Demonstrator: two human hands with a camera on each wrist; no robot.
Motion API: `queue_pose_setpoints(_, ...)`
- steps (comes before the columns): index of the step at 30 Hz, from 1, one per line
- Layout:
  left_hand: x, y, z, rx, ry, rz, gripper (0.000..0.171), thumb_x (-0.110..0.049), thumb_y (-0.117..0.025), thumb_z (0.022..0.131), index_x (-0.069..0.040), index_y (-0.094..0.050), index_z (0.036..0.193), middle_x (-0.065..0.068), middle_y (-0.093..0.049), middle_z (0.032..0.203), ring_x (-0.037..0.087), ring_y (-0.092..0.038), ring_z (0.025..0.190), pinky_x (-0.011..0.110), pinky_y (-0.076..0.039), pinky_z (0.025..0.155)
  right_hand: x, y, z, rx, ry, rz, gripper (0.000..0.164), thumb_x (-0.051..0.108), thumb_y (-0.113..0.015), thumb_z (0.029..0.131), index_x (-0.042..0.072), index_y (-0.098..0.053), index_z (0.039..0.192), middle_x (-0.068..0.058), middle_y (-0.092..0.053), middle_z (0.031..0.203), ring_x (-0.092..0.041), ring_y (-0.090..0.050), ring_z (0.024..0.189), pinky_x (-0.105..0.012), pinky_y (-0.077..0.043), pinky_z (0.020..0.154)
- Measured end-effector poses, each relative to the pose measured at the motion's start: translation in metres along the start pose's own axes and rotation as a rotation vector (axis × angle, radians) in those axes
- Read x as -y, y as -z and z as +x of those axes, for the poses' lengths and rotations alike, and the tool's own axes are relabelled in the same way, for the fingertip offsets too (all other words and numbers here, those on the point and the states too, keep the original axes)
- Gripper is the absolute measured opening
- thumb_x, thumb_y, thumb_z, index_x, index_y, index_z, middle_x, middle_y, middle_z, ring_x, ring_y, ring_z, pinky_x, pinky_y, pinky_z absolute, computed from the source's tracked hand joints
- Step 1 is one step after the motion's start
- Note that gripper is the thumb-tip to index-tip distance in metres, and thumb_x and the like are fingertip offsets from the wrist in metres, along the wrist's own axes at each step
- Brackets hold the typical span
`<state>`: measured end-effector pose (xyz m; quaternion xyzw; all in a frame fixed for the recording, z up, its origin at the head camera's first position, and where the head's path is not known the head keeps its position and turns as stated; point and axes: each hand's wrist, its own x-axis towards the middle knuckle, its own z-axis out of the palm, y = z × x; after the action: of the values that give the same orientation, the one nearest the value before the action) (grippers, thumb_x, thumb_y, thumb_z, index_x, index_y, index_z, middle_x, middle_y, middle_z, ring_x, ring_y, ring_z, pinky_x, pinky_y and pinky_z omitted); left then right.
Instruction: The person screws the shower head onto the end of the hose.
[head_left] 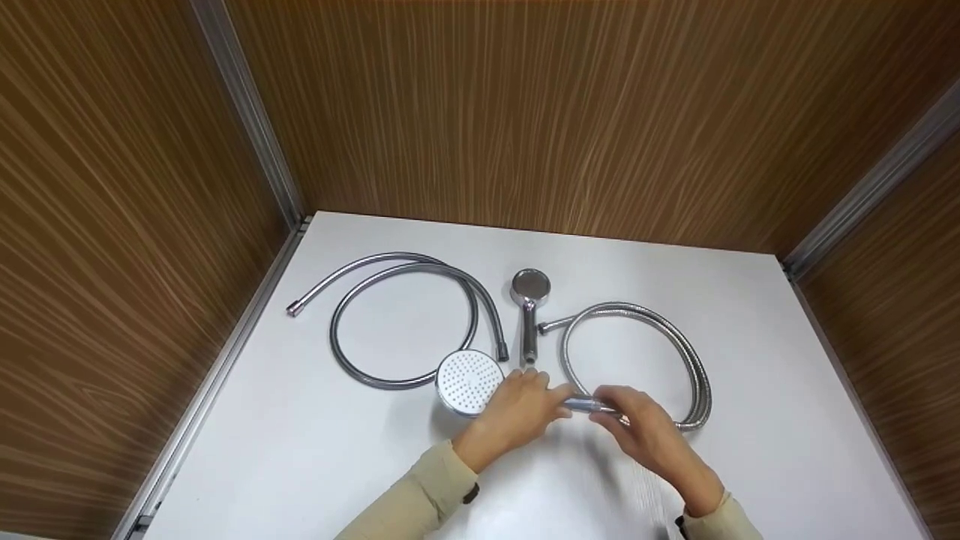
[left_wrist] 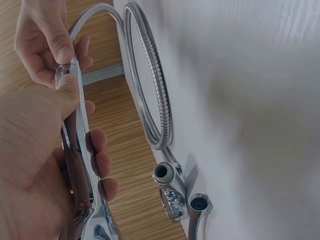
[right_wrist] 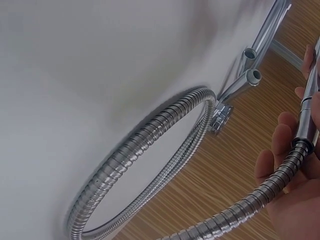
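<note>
My left hand [head_left: 517, 405] grips the handle of a chrome shower head [head_left: 466, 381], whose round white nozzle face points up. In the left wrist view the fingers wrap round the chrome handle [left_wrist: 77, 170]. With my right hand [head_left: 649, 427] I hold the end fitting [right_wrist: 304, 125] of a ribbed metal hose at the handle's end. The two meet end to end; how far the thread is engaged is hidden. From that fitting the shower hose [head_left: 703, 382] runs into a coil on the right of the table.
A smaller chrome shower head [head_left: 530, 286] lies on the white table [head_left: 300, 450], beyond my hands. Left of it rests another coiled hose [head_left: 334, 330], one end near that handle. Wood-grain panels [head_left: 487, 112] stand at the back and both sides.
</note>
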<state>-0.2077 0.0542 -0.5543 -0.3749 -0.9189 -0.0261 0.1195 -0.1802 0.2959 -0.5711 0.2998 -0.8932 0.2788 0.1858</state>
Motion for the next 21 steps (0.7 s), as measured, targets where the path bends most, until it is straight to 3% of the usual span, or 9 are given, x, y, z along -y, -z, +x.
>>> queue_pose_setpoints(15,-0.0003,0.0004,0.0024,0.010,-0.003,0.004,0.031,-0.052,-0.053,0.106,-0.032,-0.064,0.126,-0.001,-0.068,0.091,0.016,-0.062,0.084,0.029,-0.050,0.077,-0.0017,0.0005,-0.0017,-0.018,-0.004,-0.002,0.034,0.005,-0.088,0.082,0.008,-0.071,0.110,0.005,-0.074,0.097,-0.010,-0.070,0.086,-0.034,-0.058,0.077)
queue_pose_setpoints(21,-0.0002,-0.0026,0.0002,-0.042,-0.020,0.041,0.030,-0.053,-0.054,0.105,-0.032,-0.065,0.124,-0.002,-0.067,0.087,0.015,-0.062,0.082,0.029,-0.050,0.077,-0.0027,-0.0011,-0.0032,-0.029,-0.001,-0.007,0.037,0.006,-0.091,0.079,0.008,-0.071,0.110,0.006,-0.073,0.096,-0.005,-0.067,0.086,-0.032,-0.057,0.076)
